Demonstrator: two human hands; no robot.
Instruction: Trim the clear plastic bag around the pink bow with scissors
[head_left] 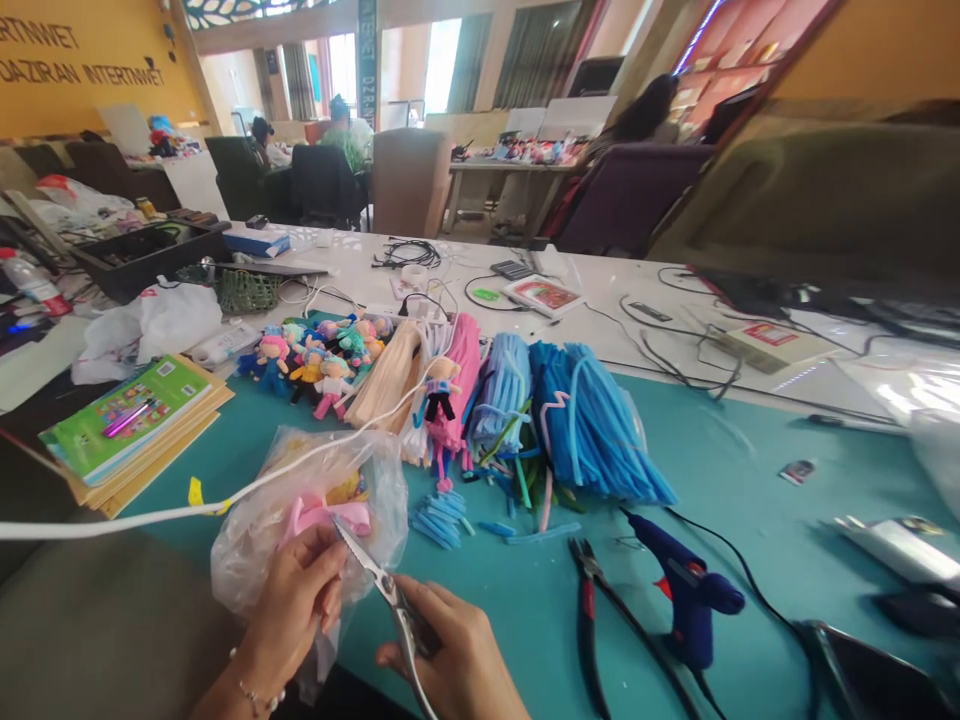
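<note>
My right hand [450,645] grips a pair of scissors [384,585], their blades pointing up and left. At the blade tips, my left hand [304,575] pinches a pink ribbon [326,512], fingers closed. Whether the blades are parted around the ribbon is hard to tell. Under and behind the left hand lies a clear plastic bag [247,520] with yellowish pieces inside. Short blue pipe-cleaner pieces [440,520] lie just right of the bag. Beyond them stand bundles of blue pipe cleaners [592,420] and pink pipe cleaners [463,370], with a small doll [439,390] in front.
Pliers [589,600] and a blue glue gun [686,590] lie to the right on the green mat [720,450]. A white cable [277,478] crosses above the bag. Several small dolls [322,360] and a green booklet [127,415] on envelopes are at left.
</note>
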